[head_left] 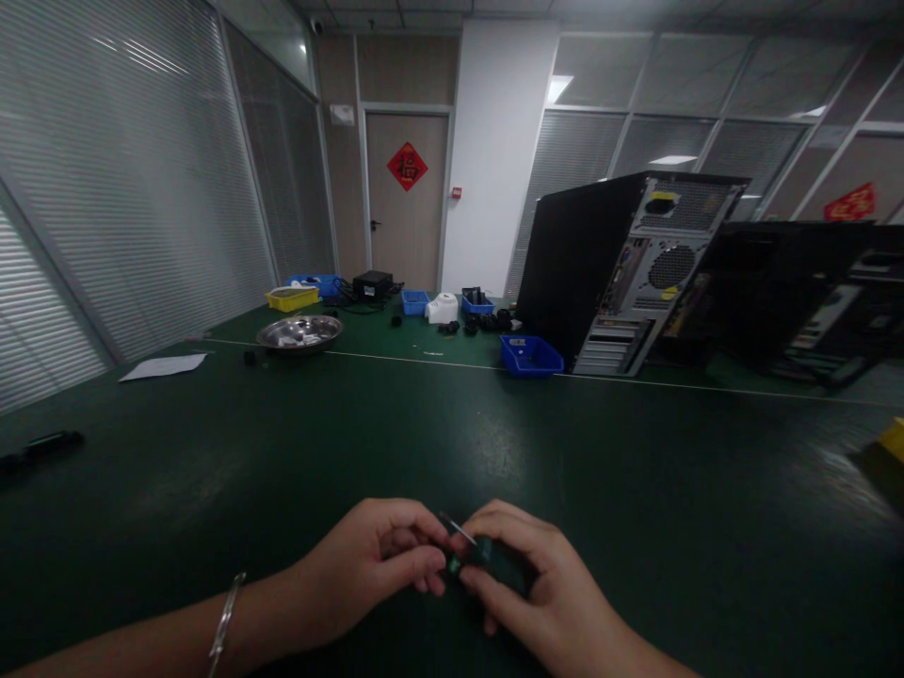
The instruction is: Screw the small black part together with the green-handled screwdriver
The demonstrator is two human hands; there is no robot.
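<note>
My left hand (pixel 385 556) and my right hand (pixel 533 565) meet low in the middle of the view, just above the green table. Closed in my right hand's fingers is a small dark piece (pixel 483 550) with a thin, bright metal shaft (pixel 459 529) slanting up to the left; its kind is not clear. A tiny green part (pixel 453 566) shows between both hands' fingertips. The thumb and fingers of my left hand are pinched together beside it, and what they grip is mostly hidden. A clear bracelet (pixel 227 617) circles my left wrist.
A dark-handled tool (pixel 46 445) lies far left, near a paper sheet (pixel 164 367). Further back are a metal bowl (pixel 300 347) with small parts, a yellow bin (pixel 292 300), a blue bin (pixel 531 367) and a white housing (pixel 443 308). A computer tower (pixel 586 264) stands back right.
</note>
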